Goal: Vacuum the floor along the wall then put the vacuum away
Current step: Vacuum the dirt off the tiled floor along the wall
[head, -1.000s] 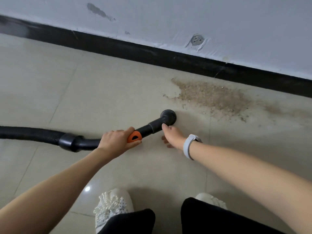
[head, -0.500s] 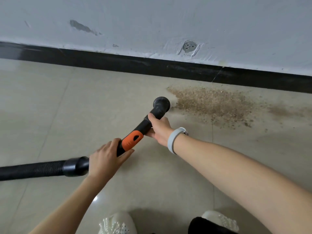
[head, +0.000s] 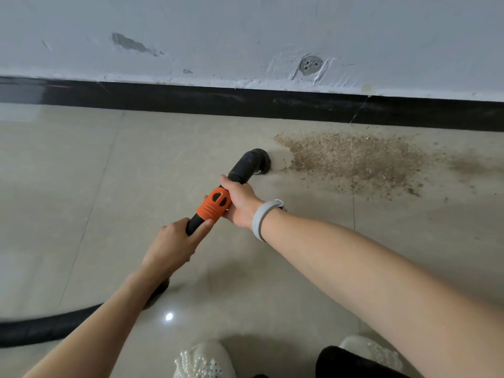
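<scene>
A black vacuum wand (head: 240,170) with an orange grip section (head: 214,204) points toward the wall. Its round brush nozzle (head: 259,160) rests on the beige floor at the left edge of a patch of brown grit (head: 351,159). My left hand (head: 174,245) grips the wand just below the orange part. My right hand (head: 241,203), with a grey wristband, holds the wand above the orange part. The ribbed black hose (head: 41,327) trails off to the lower left, partly hidden behind my left forearm.
A black skirting board (head: 245,100) runs along the foot of the white, scuffed wall (head: 245,36). A fainter dusty smear (head: 469,162) lies right of the grit. My white shoes (head: 203,360) show at the bottom edge.
The wand has swung from lying sideways to pointing at the wall, and its nozzle has reached the grit's edge. My right hand moved from the floor onto the wand.
</scene>
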Action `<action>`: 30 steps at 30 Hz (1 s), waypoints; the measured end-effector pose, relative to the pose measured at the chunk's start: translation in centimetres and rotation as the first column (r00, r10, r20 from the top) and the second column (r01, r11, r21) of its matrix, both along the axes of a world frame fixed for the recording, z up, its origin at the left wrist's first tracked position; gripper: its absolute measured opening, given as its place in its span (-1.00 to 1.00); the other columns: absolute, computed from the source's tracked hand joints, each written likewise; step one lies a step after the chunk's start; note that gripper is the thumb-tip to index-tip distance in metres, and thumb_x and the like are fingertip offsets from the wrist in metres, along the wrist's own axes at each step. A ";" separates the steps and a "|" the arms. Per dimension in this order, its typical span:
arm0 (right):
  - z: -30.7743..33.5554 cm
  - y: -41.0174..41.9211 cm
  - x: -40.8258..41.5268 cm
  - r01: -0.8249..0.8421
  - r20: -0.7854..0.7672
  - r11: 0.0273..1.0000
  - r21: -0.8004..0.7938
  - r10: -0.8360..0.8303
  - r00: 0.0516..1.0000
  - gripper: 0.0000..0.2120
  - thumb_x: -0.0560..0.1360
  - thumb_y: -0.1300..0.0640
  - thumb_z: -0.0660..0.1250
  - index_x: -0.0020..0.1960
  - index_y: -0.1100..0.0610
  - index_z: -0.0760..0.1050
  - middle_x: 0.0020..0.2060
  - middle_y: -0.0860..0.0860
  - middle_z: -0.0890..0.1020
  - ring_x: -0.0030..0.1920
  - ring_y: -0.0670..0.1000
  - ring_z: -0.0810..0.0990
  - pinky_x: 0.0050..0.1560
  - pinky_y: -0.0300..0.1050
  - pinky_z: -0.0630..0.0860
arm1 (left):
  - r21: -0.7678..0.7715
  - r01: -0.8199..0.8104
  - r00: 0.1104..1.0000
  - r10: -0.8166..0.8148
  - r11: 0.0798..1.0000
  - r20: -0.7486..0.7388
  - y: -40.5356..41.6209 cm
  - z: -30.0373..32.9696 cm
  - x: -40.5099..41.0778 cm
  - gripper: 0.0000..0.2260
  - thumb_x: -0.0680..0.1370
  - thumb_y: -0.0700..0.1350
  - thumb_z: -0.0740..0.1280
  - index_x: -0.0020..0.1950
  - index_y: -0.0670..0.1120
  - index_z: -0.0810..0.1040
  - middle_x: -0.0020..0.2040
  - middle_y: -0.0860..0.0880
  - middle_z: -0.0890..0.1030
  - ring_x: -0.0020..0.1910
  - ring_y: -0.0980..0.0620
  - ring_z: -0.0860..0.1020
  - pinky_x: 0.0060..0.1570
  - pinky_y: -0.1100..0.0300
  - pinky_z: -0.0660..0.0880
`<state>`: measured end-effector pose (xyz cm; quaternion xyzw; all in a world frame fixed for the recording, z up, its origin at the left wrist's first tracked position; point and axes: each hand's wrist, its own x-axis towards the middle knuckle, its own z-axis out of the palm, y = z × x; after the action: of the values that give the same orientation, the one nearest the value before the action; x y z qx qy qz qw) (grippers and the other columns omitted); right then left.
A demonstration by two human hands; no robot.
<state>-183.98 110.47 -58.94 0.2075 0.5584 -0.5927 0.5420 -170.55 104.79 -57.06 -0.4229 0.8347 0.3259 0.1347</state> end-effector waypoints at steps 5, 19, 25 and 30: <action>0.0 2.9 -1.6 -0.015 -0.021 0.998 0.058 0.016 1.000 -0.51 0.57 0.00 0.24 0.41 0.16 0.22 0.19 0.18 0.50 0.10 0.16 0.54 0.16 0.13 0.53 | 0.122 0.044 0.999 -0.043 0.992 -0.016 1.7 -0.1 -1.4 -0.59 0.53 0.17 0.22 -0.30 -0.14 0.41 -0.46 -0.07 0.53 -0.56 0.01 0.46 -0.42 0.19 0.43; -0.3 13.0 -4.6 0.170 -0.002 0.979 0.115 -0.171 0.985 -0.57 0.62 0.03 0.17 0.41 0.17 0.20 0.08 0.16 0.49 -0.06 0.09 0.54 0.07 0.01 0.53 | 0.190 0.331 0.937 -0.345 0.924 0.044 7.7 -0.2 -6.2 -0.61 0.51 0.25 0.21 -0.23 -0.08 0.42 -0.34 -0.05 0.53 -0.42 0.00 0.47 -0.24 0.06 0.51; -1.1 18.5 -7.5 0.289 -0.025 0.943 0.163 -0.289 0.957 -0.82 0.61 0.03 0.19 0.06 0.15 0.32 -0.20 0.09 0.46 -0.25 0.02 0.50 -0.28 -0.05 0.48 | 0.179 0.485 0.865 -0.500 0.856 0.051 11.5 -0.7 -10.2 -0.58 0.49 0.32 0.17 -0.24 -0.04 0.39 -0.28 -0.04 0.54 -0.30 -0.06 0.54 -0.24 0.09 0.48; -0.7 22.5 -9.6 0.431 -0.085 0.885 0.178 -0.423 0.902 -0.62 0.60 0.01 0.21 0.32 0.20 0.28 0.10 0.19 0.55 0.01 0.13 0.59 -0.15 0.07 0.54 | 0.160 0.587 0.804 -0.595 0.794 0.003 15.2 -0.6 -13.5 -0.58 0.50 0.31 0.16 -0.20 -0.05 0.38 -0.31 0.02 0.45 -0.25 -0.03 0.48 -0.28 0.15 0.35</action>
<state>-193.53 132.99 -59.66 0.3636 0.5653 -0.6450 0.3636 -184.08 119.99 -57.63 -0.1383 0.8939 0.3185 0.2834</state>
